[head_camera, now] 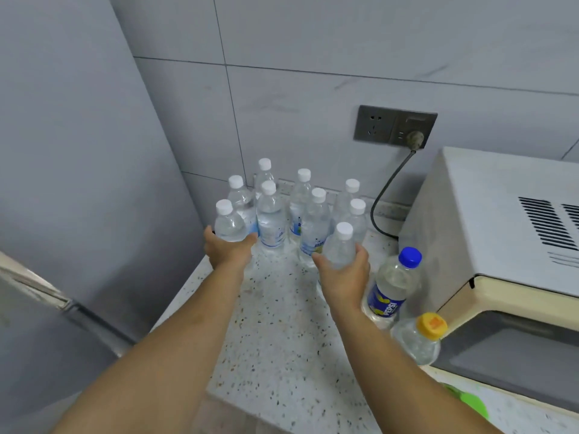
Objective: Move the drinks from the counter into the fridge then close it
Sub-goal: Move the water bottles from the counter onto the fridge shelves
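Observation:
Several clear water bottles with white caps [271, 214] stand in a cluster at the back of the speckled counter [282, 339]. My left hand [228, 250] grips the nearest left bottle [228, 223] around its lower body. My right hand [343, 272] grips the front right bottle [341, 245]. A Pepsi bottle with a blue cap [393, 283] and a clear bottle with a yellow cap [421, 338] stand to the right of my right hand. The grey fridge [72, 183] rises on the left, its side against the counter; I cannot see its inside.
A cream microwave [501, 245] takes up the right side of the counter, its cord plugged into a wall socket [394, 126]. Something green [470, 400] lies at the counter's front right. The tiled wall sits right behind the bottles.

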The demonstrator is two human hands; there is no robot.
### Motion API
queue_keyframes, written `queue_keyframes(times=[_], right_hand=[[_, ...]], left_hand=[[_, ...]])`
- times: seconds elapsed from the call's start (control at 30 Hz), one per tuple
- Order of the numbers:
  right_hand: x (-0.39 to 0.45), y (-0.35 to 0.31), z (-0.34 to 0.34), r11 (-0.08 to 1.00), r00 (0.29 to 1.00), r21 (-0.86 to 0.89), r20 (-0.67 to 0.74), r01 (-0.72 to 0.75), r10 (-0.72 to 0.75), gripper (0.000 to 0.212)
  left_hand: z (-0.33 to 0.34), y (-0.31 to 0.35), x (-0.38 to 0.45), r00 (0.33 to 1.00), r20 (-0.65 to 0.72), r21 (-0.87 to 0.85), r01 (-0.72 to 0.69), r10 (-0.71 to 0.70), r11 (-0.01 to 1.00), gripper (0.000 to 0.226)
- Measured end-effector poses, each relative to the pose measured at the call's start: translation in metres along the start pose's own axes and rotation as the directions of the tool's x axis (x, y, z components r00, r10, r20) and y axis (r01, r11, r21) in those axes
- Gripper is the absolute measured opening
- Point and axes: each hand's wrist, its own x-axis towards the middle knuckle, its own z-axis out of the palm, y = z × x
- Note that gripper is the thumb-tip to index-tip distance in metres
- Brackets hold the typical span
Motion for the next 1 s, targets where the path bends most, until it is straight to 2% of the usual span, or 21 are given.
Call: queue_keyframes(times=[0.17, 0.27, 0.37, 0.53, 0.73, 0.9, 1.0], right_hand=[[0.002, 0.018, 0.007, 0.999, 1.000, 0.035, 0.015, -0.020, 0.019, 0.081], [-0.001, 0.020, 0.006, 0.998, 1.000, 0.066, 0.025, -0.012, 0.010, 0.074], [-0.007, 0.019, 0.003, 0.996, 0.999, 0.084, 0.040, 0.005, -0.008, 0.069], [-0.040, 0.025, -0.009, 0.990, 0.996, 0.138, 0.075, 0.040, -0.051, 0.062], [-0.094, 0.040, -0.037, 0.976, 0.988, 0.215, 0.139, 0.033, -0.064, 0.057], [-0.136, 0.045, -0.071, 0.966, 0.984, 0.247, 0.142, 0.072, -0.109, 0.049], [-0.154, 0.042, -0.093, 0.957, 0.970, 0.280, 0.204, 0.072, -0.133, 0.040]], left_hand=[[0.010, -0.014, 0.022, 0.999, 0.021, -0.057, 0.028, -0.027, 0.998, 0.067], [0.009, -0.025, 0.008, 0.999, -0.037, -0.101, 0.028, -0.032, 0.994, 0.070], [0.006, -0.039, -0.014, 0.999, -0.033, -0.048, -0.019, 0.018, 0.999, 0.072], [-0.011, -0.068, -0.058, 0.995, 0.083, -0.076, -0.057, 0.063, 0.995, 0.076], [-0.050, -0.099, -0.106, 0.963, 0.259, -0.272, 0.001, 0.072, 0.962, 0.077], [-0.080, -0.111, -0.139, 0.924, 0.383, -0.412, 0.163, 0.008, 0.897, 0.079], [-0.102, -0.118, -0.161, 0.877, 0.477, -0.402, 0.271, -0.053, 0.875, 0.078]])
